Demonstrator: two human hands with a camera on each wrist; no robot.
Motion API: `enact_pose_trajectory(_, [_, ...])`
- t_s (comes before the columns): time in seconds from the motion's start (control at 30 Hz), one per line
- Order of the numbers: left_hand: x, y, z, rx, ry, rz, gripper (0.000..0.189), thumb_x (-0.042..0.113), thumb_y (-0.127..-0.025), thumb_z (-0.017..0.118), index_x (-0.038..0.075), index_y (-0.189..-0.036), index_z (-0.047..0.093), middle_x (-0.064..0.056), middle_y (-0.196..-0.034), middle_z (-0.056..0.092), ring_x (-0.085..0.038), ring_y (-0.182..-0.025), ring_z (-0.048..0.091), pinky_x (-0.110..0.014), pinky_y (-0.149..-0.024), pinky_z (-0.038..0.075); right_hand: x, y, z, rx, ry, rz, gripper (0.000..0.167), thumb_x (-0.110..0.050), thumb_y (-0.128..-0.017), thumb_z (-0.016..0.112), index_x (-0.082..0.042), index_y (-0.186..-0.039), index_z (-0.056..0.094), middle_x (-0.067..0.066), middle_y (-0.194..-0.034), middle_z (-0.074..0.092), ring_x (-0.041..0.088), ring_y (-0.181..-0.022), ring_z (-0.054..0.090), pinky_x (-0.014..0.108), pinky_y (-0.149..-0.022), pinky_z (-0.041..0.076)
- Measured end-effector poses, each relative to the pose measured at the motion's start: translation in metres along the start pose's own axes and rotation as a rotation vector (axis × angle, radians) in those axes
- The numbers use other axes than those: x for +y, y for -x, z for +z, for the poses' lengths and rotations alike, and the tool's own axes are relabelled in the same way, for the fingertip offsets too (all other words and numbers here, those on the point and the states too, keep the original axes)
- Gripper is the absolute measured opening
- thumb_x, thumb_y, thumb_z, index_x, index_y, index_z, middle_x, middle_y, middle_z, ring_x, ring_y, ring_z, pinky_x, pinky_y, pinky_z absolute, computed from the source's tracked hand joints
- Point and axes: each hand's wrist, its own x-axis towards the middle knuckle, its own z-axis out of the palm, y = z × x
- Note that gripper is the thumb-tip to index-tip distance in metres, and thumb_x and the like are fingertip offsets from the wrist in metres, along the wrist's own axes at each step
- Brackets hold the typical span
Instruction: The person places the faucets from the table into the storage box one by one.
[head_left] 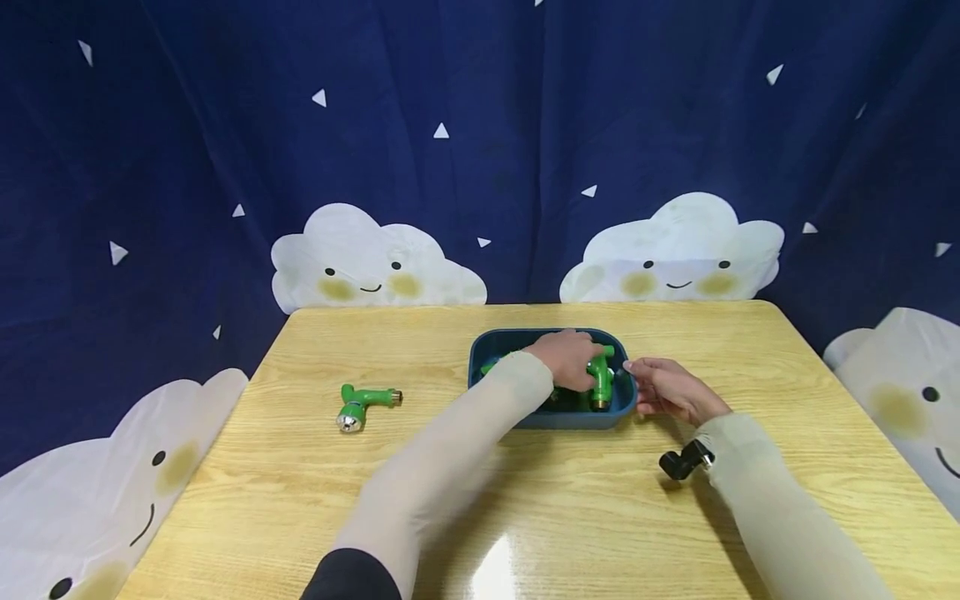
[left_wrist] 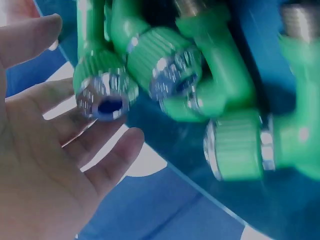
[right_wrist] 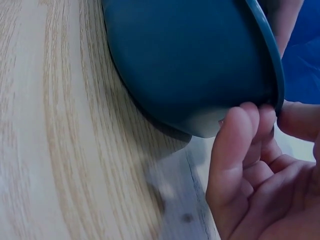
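Note:
A dark blue plastic bin [head_left: 566, 420] stands on the table, holding several green tap-like fittings with chrome collars and metal threaded ends. My left hand [head_left: 566, 358] reaches down into the bin. In the left wrist view its fingers are loosely spread beside one green fitting [left_wrist: 100, 70], curled round nothing; blur hides whether they touch it. My right hand [head_left: 675, 392] pinches the rim at the bin's right end; in the right wrist view the thumb [right_wrist: 297, 120] is on one side of the wall, the fingertips on the other. Another green fitting [head_left: 363, 402] lies alone left of the bin.
The wooden table [head_left: 247, 467] ends at a dark blue curtain [head_left: 420, 67] printed with white clouds and triangles. A small black device [head_left: 684, 460] sits at my right wrist.

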Motion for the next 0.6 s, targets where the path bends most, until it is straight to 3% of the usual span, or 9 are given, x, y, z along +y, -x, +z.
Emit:
enact_pose_trajectory(0.23, [-0.031,0.033,-0.006,0.079,0.08,-0.004,0.06,0.038,-0.098,0.058,0.02,-0.153,0.04,-0.003,-0.157,0.041,-0.024,-0.146,0.039,-0.038,-0.116,0.039,-0.001,-0.003,0.004,0.005,0.005,-0.009,0.026,-0.031,-0.106,0.044,-0.007,-0.101,0.049,-0.005,-0.074,0.06,0.005,-0.063,0.06,0.023,-0.061,0.057])
enact_pose_trajectory(0.6, [-0.108,0.101,0.002,0.167,0.247,-0.086,0.055,0.03,-0.099,0.058,0.008,-0.148,0.046,-0.012,-0.155,0.043,-0.028,-0.146,0.04,-0.042,-0.12,0.034,-0.005,0.0,0.008,-0.001,0.018,-0.032,0.025,-0.026,-0.107,0.043,-0.002,-0.111,0.047,-0.005,-0.073,0.059,0.005,-0.06,0.061,0.023,-0.059,0.057])
